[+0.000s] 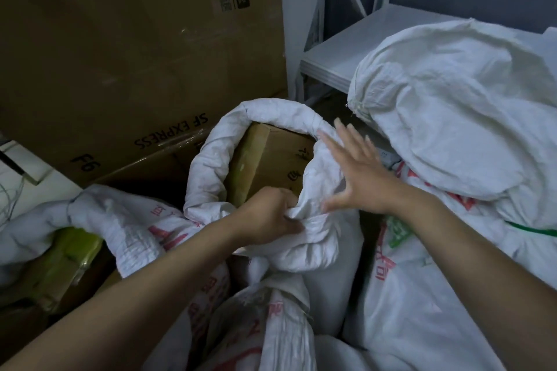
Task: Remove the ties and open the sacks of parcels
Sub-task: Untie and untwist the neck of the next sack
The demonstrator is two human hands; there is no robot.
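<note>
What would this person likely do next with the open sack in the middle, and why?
Probably close the right hand on the sack's rolled rim and push it lower. The left hand grips the near rim, the right hand is spread open at its right side, and the cardboard box inside is only partly exposed.

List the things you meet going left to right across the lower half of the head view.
Yellow-taped parcel → left hand, gripping the open sack's rolled rim → right hand, fingers spread → green tie at the right edge.
</note>
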